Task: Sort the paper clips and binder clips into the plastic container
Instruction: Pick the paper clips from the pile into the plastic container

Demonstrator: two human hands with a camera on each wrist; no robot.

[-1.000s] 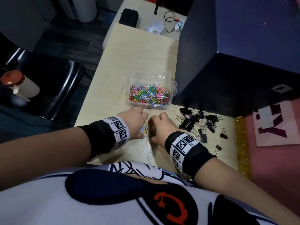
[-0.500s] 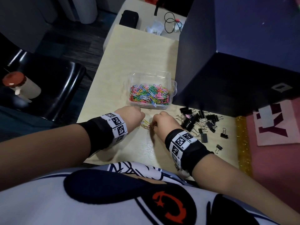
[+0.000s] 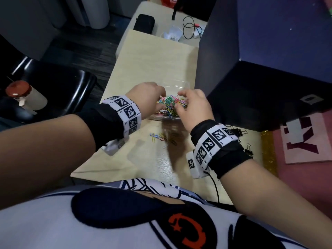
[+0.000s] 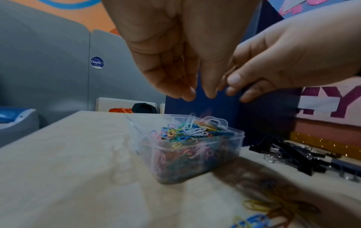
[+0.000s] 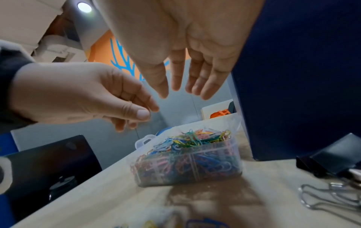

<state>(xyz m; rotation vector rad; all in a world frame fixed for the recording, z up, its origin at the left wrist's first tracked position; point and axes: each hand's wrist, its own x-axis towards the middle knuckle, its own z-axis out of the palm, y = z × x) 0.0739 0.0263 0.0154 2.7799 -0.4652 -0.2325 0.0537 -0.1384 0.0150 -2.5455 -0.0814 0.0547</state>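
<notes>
Head view: we see both hands raised side by side over the plastic container [image 3: 177, 85], the left hand [image 3: 145, 97] at its left edge and the right hand [image 3: 193, 106] at its right, hiding most of the box. Only the wrist views show the fingers from below. In the left wrist view our left hand [image 4: 175, 50] hangs with relaxed, down-pointing fingers and nothing in it, while the right hand [image 4: 289, 61] seems to pinch something thin between thumb and forefinger; blur keeps us from being sure. In the right wrist view the right hand [image 5: 187, 46] appears with straight, spread fingers, so we cannot tell its grip.

The container stands upright on the counter [image 3: 152, 56], heaped with coloured paper clips [image 3: 170, 106]; its long axis runs left to right across the head view. A few loose paper clips [image 3: 159, 138] lie on the counter nearer us. Black binder clips [image 4: 293, 154] are piled to the container's right.

One second ago both hands rested on the counter at the loose clips; they have since lifted to the container, which has not moved.
</notes>
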